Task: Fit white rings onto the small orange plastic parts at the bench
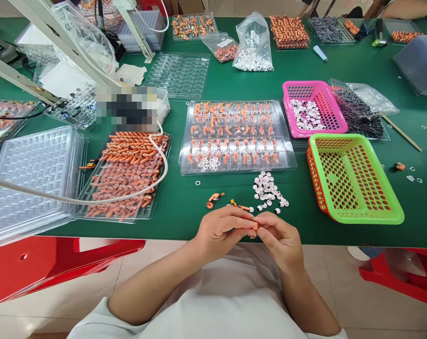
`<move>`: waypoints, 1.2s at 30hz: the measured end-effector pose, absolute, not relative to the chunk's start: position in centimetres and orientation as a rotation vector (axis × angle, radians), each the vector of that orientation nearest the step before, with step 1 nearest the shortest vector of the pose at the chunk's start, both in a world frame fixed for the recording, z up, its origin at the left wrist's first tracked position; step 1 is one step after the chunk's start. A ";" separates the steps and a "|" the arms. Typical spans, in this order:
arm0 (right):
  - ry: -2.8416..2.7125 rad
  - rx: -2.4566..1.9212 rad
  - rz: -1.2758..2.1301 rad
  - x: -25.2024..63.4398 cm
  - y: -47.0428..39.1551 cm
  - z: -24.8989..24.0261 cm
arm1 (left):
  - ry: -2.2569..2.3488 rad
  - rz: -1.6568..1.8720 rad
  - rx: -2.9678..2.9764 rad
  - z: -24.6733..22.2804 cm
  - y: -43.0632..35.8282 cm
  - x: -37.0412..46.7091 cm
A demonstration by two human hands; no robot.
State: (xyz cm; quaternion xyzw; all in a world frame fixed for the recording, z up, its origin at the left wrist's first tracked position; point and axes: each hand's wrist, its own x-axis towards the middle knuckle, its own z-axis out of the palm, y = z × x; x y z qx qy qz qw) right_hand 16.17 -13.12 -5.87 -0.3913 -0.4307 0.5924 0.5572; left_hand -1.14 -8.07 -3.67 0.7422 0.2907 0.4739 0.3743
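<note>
Green tabletop (231, 87); tiled floor (340, 278); hand-held orange piece (255, 226)

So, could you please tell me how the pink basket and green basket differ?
The pink basket holds white pieces, while the green basket shows its perforated floor. The green basket looks larger and sits nearer the camera than the pink basket. The green basket is nested in a red basket; none shows around the pink basket. Both are open-topped with perforated walls.
</note>
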 end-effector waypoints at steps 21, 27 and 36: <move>-1.012 -0.893 1.445 16.8 -12.8 -6.3 | 0.657 1.166 1.952 -3.8 -8.4 -1.2; -1.046 -0.906 1.419 17.0 -12.7 -6.3 | 0.667 1.168 1.955 -3.7 -8.3 -1.1; -1.045 -0.946 1.389 17.2 -12.6 -6.1 | 0.705 1.182 1.958 -3.5 -8.2 -1.0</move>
